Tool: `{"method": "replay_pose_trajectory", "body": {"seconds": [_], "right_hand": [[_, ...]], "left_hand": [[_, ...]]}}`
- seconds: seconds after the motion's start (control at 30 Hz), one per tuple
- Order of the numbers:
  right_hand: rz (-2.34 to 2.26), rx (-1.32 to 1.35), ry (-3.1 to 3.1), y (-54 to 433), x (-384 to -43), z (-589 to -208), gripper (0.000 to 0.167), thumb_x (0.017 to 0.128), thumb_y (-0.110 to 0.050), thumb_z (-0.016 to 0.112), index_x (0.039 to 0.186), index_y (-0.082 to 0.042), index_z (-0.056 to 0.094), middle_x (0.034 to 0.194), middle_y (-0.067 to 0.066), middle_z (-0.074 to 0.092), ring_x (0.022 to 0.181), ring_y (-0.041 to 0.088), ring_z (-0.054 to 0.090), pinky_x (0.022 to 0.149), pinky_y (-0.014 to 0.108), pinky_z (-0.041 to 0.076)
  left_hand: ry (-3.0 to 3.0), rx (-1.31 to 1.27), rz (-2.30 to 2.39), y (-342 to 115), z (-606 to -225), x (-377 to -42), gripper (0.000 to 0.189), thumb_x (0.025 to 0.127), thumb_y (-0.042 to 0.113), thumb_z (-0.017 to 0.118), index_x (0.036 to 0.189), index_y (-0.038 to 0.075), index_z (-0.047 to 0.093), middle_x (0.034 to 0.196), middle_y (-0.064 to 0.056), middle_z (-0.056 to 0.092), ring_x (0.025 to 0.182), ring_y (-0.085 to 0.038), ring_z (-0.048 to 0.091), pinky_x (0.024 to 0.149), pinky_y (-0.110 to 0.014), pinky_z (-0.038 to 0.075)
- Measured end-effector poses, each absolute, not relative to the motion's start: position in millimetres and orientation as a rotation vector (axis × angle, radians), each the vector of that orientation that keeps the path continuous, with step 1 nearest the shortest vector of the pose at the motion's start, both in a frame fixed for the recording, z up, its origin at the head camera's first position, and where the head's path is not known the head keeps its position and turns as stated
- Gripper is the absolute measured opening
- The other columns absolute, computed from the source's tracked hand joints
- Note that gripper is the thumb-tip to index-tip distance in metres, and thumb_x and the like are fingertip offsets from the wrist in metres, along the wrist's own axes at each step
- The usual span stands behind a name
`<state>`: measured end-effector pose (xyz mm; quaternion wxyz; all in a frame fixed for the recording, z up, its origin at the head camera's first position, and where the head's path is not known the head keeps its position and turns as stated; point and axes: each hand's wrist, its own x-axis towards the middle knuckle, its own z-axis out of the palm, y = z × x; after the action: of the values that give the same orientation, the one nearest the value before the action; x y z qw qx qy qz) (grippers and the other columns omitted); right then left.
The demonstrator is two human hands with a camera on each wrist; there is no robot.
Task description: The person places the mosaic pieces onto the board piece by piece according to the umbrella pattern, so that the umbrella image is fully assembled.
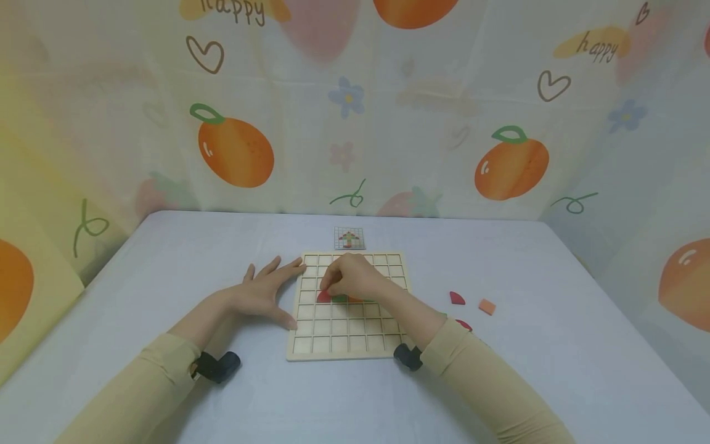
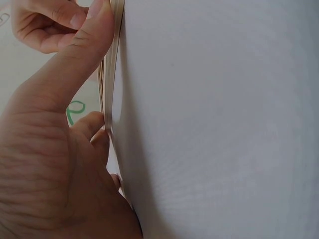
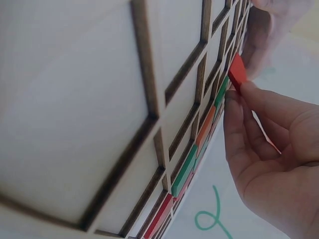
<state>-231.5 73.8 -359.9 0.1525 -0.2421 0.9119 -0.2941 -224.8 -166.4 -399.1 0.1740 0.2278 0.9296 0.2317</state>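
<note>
My right hand (image 1: 355, 275) pinches a red quarter-round piece (image 3: 237, 72) between thumb and fingertips. It holds the piece at the left part of a pale wooden grid board (image 1: 338, 346), tilted against the cells in the right wrist view. Beside that piece, a row on the board holds a green piece (image 3: 222, 90), an orange piece (image 3: 205, 124), another green piece (image 3: 184, 171) and a red piece (image 3: 158, 215). Along the board's left edge, my left hand (image 1: 259, 297) lies spread, its thumb at the lower side and its fingertips farther up.
A small pattern card (image 1: 350, 238) lies behind the board. To the right on the white table (image 1: 527, 382) are a red quarter-round piece (image 1: 457, 298), an orange square (image 1: 487, 306) and another red piece (image 1: 463, 325), partly behind my right forearm. A printed curtain (image 1: 388, 123) surrounds the table.
</note>
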Motion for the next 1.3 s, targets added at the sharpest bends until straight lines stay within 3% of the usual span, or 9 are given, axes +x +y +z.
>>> {"method": "replay_pose_trajectory", "body": {"seconds": [0.27,0.6,1.3], "right_hand": [[-0.839,-0.678,2.621,71.8,-232.1,-360.1,0.011,0.085,-0.004,0.074,0.089,-0.014,0.078,0.093,0.000,0.077,0.088,0.011,0.068,0.083,0.024,0.056],[-0.885,-0.693,2.617,72.5,-234.7,-360.2,0.007,0.087,-0.011,0.075,0.093,-0.013,0.078,0.095,0.001,0.077,0.086,0.012,0.069,0.078,0.022,0.056],[-0.939,-0.626,2.620,108.9,-243.8,-342.8,0.017,0.090,-0.012,0.070,0.107,-0.009,0.075,0.107,0.004,0.075,0.096,0.017,0.069,0.084,0.029,0.057]], "left_hand": [[2.639,0.632,0.651,-166.9,-399.2,-225.1,0.119,0.064,0.058,0.084,0.159,0.022,0.022,0.170,-0.002,0.011,0.154,-0.045,-0.004,0.109,-0.080,-0.011],[2.641,0.628,0.644,-167.2,-398.7,-224.9,0.119,0.064,0.059,0.084,0.158,0.022,0.022,0.170,-0.003,0.011,0.154,-0.045,-0.004,0.109,-0.080,-0.011],[2.644,0.621,0.643,-165.1,-398.7,-224.7,0.119,0.063,0.060,0.084,0.158,0.022,0.023,0.170,-0.003,0.010,0.154,-0.045,-0.004,0.110,-0.079,-0.011]]}}
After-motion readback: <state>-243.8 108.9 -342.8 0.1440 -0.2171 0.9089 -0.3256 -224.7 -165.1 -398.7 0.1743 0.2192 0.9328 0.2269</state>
